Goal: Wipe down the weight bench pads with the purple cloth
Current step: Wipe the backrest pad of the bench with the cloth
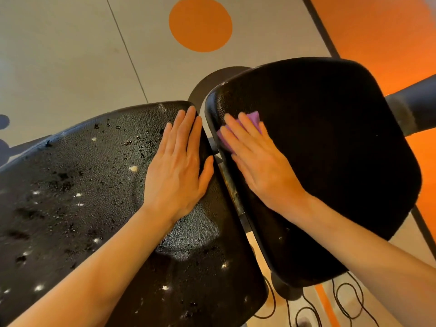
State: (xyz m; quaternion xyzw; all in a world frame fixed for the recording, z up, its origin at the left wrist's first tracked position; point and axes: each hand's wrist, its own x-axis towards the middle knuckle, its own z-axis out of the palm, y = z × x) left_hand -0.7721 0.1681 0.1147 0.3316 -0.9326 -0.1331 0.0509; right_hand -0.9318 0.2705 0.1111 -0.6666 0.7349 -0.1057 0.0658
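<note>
Head view: the fingers (186, 128) of the left hand (178, 171) lie straight and close together, flat on the worn pad (77, 208), near its right edge, with the thumb out toward the gap between the two pads. The fingers (245, 131) of the right hand (262, 161) are straight and slightly spread, pressing the purple cloth (253, 118) flat against the smooth pad (330, 149) near its left edge. Only two bits of the cloth show, one past the fingertips and one at the left side of the hand; the rest is hidden under the palm.

The worn pad is black, its skin cracked and flaked, with pale spots where the padding shows through and a glossy patch below the left wrist. The smooth pad is black too, with an even surface. In the narrow gap between them a strip of the metal frame (232, 185) can be seen, scuffed and rusty-looking.

Behind the smooth pad a dark tube (410, 100) runs off to the right. Below, thin black cords (342, 300) loop over the floor (59, 55), which is pale grey with an orange circle (200, 23) and an orange area (382, 27) at the upper right.
</note>
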